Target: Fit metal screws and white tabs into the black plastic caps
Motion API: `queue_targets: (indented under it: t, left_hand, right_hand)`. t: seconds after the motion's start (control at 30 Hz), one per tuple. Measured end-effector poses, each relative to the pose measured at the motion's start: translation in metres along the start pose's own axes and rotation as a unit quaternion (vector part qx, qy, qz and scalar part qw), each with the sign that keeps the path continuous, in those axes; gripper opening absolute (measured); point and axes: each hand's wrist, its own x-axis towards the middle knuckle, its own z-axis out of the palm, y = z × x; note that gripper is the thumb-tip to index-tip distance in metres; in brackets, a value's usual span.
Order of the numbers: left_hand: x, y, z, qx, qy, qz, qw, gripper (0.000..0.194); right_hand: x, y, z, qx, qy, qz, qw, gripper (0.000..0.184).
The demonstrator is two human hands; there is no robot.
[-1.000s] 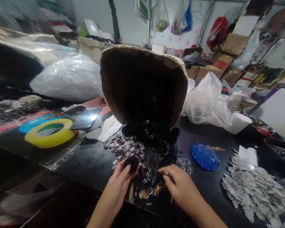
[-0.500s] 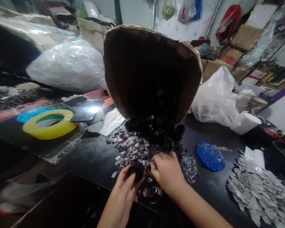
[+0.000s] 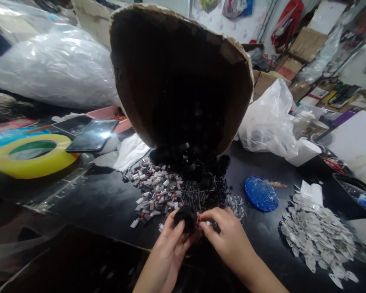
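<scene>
My left hand (image 3: 171,248) grips a round black part (image 3: 185,217) between thumb and fingers at the near edge of a black table (image 3: 103,203). My right hand (image 3: 227,238) is pinched on a small piece with a red-and-white end, its fingertips touching the black part's right side. Just beyond both hands lies a heap of small white-and-red pieces (image 3: 155,191) and dark metal pins (image 3: 198,193). Black round parts spill from a large tipped cardboard box (image 3: 232,69) behind the heap.
A blue lid (image 3: 260,193) lies right of the heap, with a pile of silvery flat pieces (image 3: 319,236) further right. A yellow tape roll (image 3: 30,156), a phone (image 3: 93,135) and white plastic bags (image 3: 270,122) stand around the box.
My right hand came back from the heap with a small piece and met the black part in my left hand. The camera moved closer and tilted down.
</scene>
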Motion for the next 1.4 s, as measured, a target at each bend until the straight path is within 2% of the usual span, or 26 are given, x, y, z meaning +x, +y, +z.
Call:
queue_targets:
  t: [0.13,0.3,0.43,0.6,0.7,0.8,0.83,0.9,0.97,1.03,1.2,1.3,1.4]
  left_hand:
    - [-0.001,-0.004,-0.004,0.05,0.0,0.02,0.999,0.029]
    - [-0.001,-0.009,-0.009,0.142,0.045,0.078,0.986,0.03]
    - [0.003,-0.01,-0.008,0.101,0.083,0.084,0.988,0.034]
    - [0.01,-0.009,-0.002,0.038,0.093,0.07,0.992,0.038]
    - [0.011,-0.006,0.002,0.015,0.114,0.07,0.991,0.035]
    - [0.008,-0.003,0.007,-0.005,0.147,0.064,0.987,0.03]
    - [0.007,-0.002,0.009,-0.011,0.153,0.058,0.986,0.03]
    - [0.004,-0.003,0.013,-0.023,0.155,0.043,0.987,0.029]
    - [0.002,-0.007,0.018,-0.024,0.152,0.024,0.988,0.028]
    - [0.0,-0.013,0.021,-0.019,0.135,0.009,0.991,0.028]
    - [0.001,-0.028,0.025,-0.024,0.14,-0.009,0.99,0.03]
    - [0.001,-0.032,0.025,-0.013,0.126,-0.007,0.992,0.03]
    - [-0.001,-0.035,0.025,0.026,0.108,0.009,0.994,0.039]
  right_hand:
    - [-0.007,0.002,0.0,-0.03,-0.02,-0.007,0.999,0.021]
    - [0.002,0.006,-0.003,-0.096,-0.043,-0.008,0.994,0.023]
    - [0.035,0.006,-0.005,-0.263,-0.018,-0.019,0.965,0.027]
    - [0.063,0.002,0.006,-0.291,-0.022,-0.032,0.956,0.015]
    - [0.062,0.002,0.006,-0.268,-0.016,-0.039,0.962,0.014]
    - [0.049,0.004,-0.002,-0.222,0.001,-0.038,0.974,0.015]
    - [0.041,0.005,-0.006,-0.177,0.014,-0.026,0.984,0.015]
    - [0.025,0.006,-0.014,-0.02,0.036,0.032,0.999,0.014]
    - [0.008,0.008,-0.02,0.162,0.046,0.112,0.979,0.016]
    - [-0.006,0.01,-0.023,0.252,0.051,0.157,0.954,0.02]
    - [-0.021,0.014,-0.027,0.231,0.08,0.156,0.957,0.014]
    - [-0.024,0.016,-0.028,0.163,0.09,0.112,0.976,0.011]
    - [-0.027,0.017,-0.028,0.116,0.088,0.088,0.985,0.01]
